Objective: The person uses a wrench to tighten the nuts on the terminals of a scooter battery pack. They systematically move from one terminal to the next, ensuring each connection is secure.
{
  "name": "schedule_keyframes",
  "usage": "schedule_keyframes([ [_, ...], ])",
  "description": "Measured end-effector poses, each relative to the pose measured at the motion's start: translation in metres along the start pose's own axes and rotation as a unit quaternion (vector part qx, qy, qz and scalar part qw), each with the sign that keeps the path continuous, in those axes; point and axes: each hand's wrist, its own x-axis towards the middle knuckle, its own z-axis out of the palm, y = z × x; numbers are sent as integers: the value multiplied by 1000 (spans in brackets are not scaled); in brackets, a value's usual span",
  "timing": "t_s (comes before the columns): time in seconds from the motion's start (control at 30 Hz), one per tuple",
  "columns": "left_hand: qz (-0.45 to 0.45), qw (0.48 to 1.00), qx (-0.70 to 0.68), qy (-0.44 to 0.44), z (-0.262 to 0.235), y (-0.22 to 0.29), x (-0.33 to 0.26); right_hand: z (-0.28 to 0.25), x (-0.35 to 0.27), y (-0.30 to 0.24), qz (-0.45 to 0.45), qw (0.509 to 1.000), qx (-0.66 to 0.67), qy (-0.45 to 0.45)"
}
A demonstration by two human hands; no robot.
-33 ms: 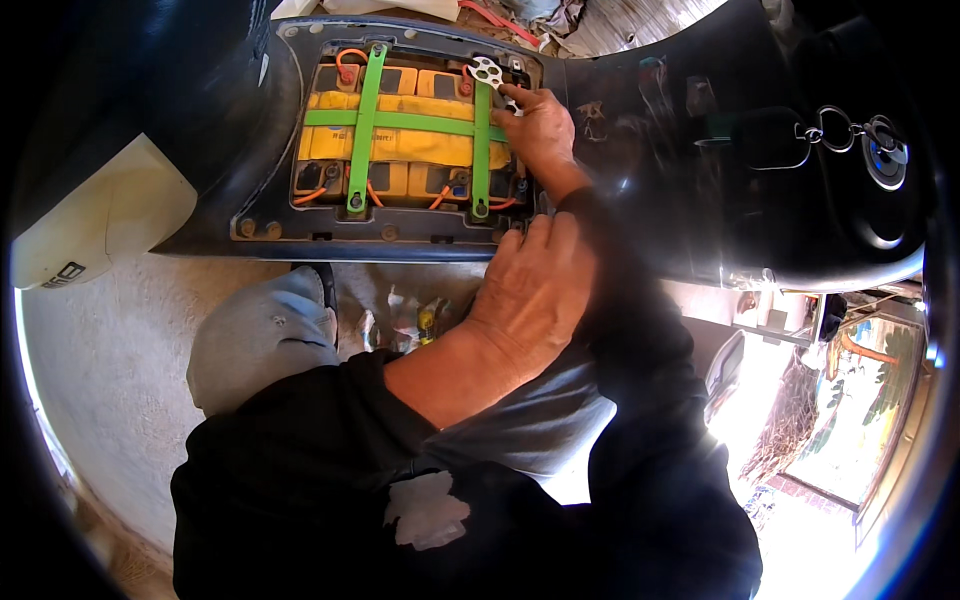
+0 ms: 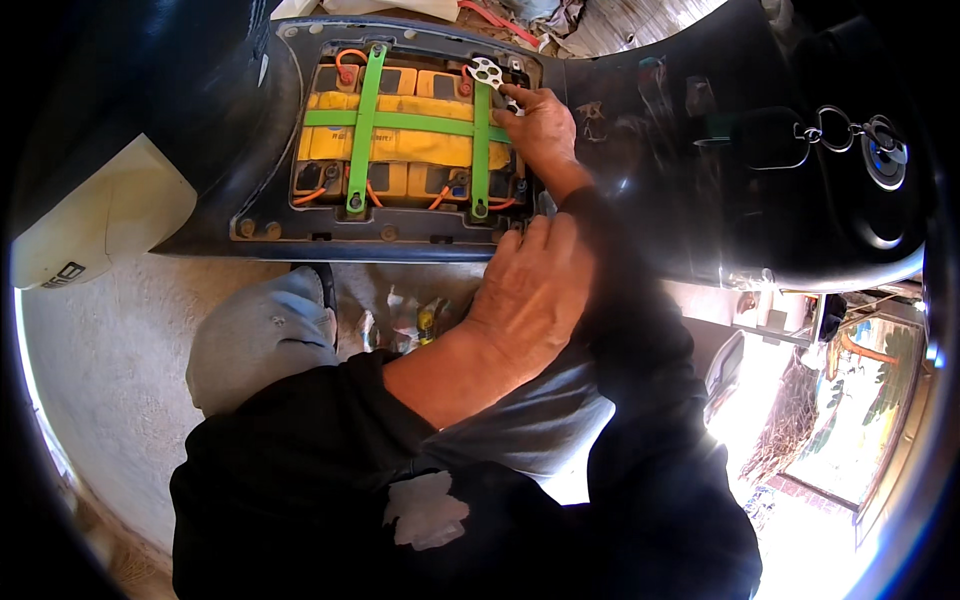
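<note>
My right hand (image 2: 543, 130) grips a flat silver multi-hole wrench (image 2: 487, 71) between thumb and fingers. The wrench's holed end lies over the far end of the right green strap (image 2: 481, 150), where a bolt would be hidden. Beneath the straps sit several yellow batteries (image 2: 420, 140) in a recessed black compartment, with orange wires on their terminals. Closer to me, my left hand (image 2: 535, 285) is closed, its fingers curled at the compartment's near right edge beside my right forearm. Its fingertips are hidden, so what it holds cannot be made out.
A second green strap (image 2: 365, 130) and a green crosspiece run over the batteries. Right of them is a black seat-like body (image 2: 680, 160) with a key ring (image 2: 838, 128). A pale panel (image 2: 110, 215) juts in at left. Small wrappers (image 2: 405, 320) lie on the floor by my knee.
</note>
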Motion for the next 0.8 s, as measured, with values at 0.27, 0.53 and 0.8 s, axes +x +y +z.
schedule_keyframes([
  [0.27, 4, 1000, 6, -2, 2, -2, -5, -13, 9, 6, -50, 997, -21, -49],
  [0.53, 2, 1000, 16, -21, 4, -7, -7, -16, 4, -25, -48, 994, -53, -84],
  [0.8, -2, 1000, 4, -16, 6, -8, -7, 3, 12, -28, -104, 987, -92, -78],
])
